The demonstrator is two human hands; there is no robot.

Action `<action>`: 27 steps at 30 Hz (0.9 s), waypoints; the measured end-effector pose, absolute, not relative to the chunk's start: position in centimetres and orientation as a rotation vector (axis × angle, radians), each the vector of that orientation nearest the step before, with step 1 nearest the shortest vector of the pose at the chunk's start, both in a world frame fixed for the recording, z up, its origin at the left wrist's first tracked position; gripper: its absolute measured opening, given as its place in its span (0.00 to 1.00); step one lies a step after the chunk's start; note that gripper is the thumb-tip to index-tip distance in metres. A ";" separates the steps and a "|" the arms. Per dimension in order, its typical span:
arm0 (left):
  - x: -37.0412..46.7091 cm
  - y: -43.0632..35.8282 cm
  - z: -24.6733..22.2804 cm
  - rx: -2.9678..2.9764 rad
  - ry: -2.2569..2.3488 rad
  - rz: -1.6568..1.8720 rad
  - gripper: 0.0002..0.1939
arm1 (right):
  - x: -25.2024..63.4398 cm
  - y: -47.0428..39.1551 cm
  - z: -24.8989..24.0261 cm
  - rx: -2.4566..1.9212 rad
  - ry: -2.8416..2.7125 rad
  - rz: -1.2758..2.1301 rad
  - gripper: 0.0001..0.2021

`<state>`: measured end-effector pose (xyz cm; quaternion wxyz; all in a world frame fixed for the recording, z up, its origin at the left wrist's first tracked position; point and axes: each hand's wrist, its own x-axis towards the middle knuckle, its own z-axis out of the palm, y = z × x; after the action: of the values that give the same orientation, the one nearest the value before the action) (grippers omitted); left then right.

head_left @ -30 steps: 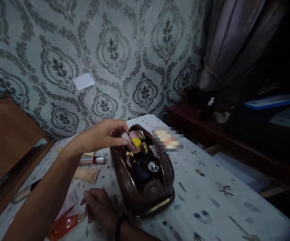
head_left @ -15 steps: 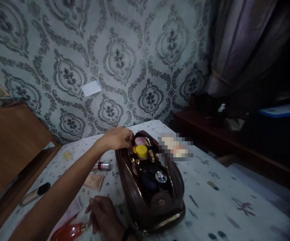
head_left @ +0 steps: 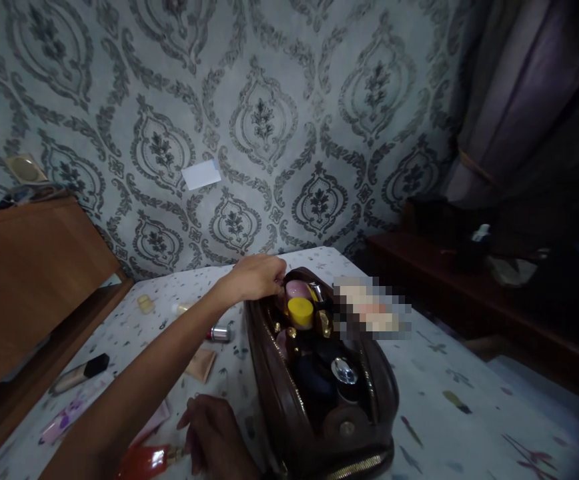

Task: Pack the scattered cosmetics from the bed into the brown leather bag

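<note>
Brown leather-look bag [head_left: 277, 390], upright and unzipped, at mid-view toward 5 o'clock on a white printed surface [head_left: 424, 380]; directions below taken from the bag's centre. Contents, far to near: a pink round item [head_left: 298, 289] near 12 o'clock, a yellow-topped container [head_left: 300, 311] just below it, a gold faceted piece [head_left: 323, 324] beside that, and nearer the middle a silver faceted cap [head_left: 344, 371] right of a dark round item [head_left: 312, 379]. Left hand [head_left: 259, 277] at 11 o'clock, over the bag's far-left rim; fingers curled downward, tips hidden, cannot tell whether they are clamped on anything. Right hand [head_left: 214, 423] at 8 o'clock, outside the bag and in shadow; fingers bent, cannot tell whether together or slightly apart. Orange-red bottle [head_left: 149, 460] beyond the right hand, also toward 8 o'clock, its neck near those fingers. Peach tube [head_left: 203, 364] at 9 o'clock; silver-ended tube [head_left: 222, 333] between 9 and 10, partly behind the left forearm. Black-capped bottle [head_left: 77, 375] lies farther out at 9 o'clock. Beyond: wooden panel [head_left: 24, 273] between 9 and 10, white card [head_left: 202, 175] on patterned wallpaper [head_left: 264, 127] at 11, purplish curtain [head_left: 514, 113] between 1 and 2.
</note>
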<state>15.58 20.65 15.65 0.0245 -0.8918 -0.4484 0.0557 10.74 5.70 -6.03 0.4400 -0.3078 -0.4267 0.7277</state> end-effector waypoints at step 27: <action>15.8 21.4 15.3 -2.567 -1.347 0.446 0.12 | 10.7 6.0 -4.7 -0.997 -1.137 1.843 0.20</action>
<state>15.81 21.38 15.33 0.1042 -0.8704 -0.4568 0.1514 10.74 5.99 -4.70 0.3698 -0.3884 -0.4432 0.7183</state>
